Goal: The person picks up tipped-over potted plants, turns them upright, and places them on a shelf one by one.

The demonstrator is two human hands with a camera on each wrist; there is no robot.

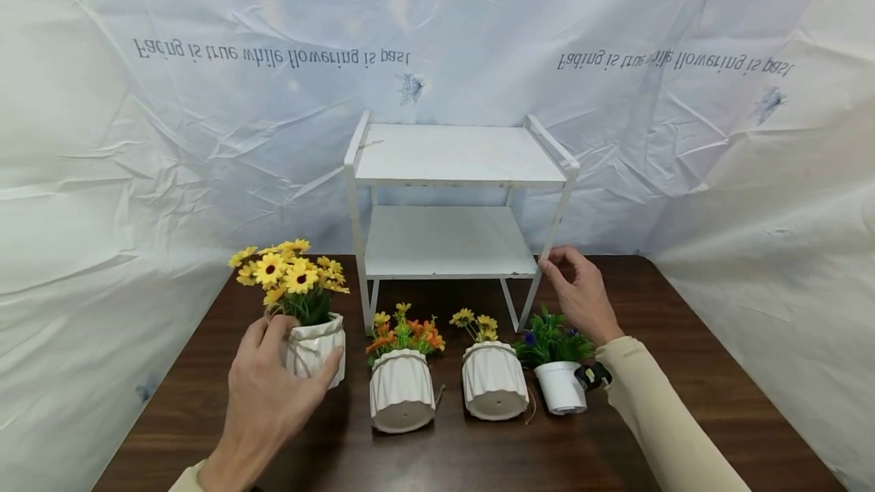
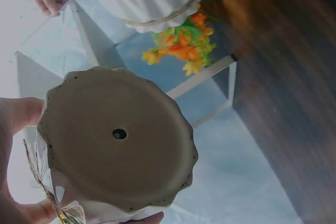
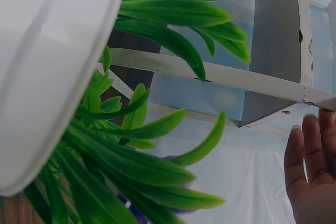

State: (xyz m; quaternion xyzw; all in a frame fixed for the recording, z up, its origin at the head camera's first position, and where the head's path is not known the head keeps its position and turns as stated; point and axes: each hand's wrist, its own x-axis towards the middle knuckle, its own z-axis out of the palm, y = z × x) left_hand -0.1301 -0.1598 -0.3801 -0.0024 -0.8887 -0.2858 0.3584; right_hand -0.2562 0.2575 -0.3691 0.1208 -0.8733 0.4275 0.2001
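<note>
My left hand (image 1: pixel 273 378) grips a white ribbed flowerpot (image 1: pixel 317 348) with twine and yellow daisy-like flowers (image 1: pixel 290 272). In the left wrist view, the pot's scalloped underside (image 2: pixel 121 145) faces the camera, with a small drain hole in it. On the right, my right hand (image 1: pixel 581 291) pinches the right front leg of a white two-tier shelf (image 1: pixel 451 241) between thumb and fingers. Its fingertips (image 3: pixel 310 129) also touch the frame in the right wrist view.
Before the shelf, a pot with orange flowers (image 1: pixel 402 393) and one with small yellow flowers (image 1: pixel 495 382) lie bottoms toward me. A smooth white pot (image 1: pixel 562 387) with green leaves sits near my right wrist. All are on the dark wooden table (image 1: pixel 690 378); printed cloth (image 1: pixel 478 82) hangs behind.
</note>
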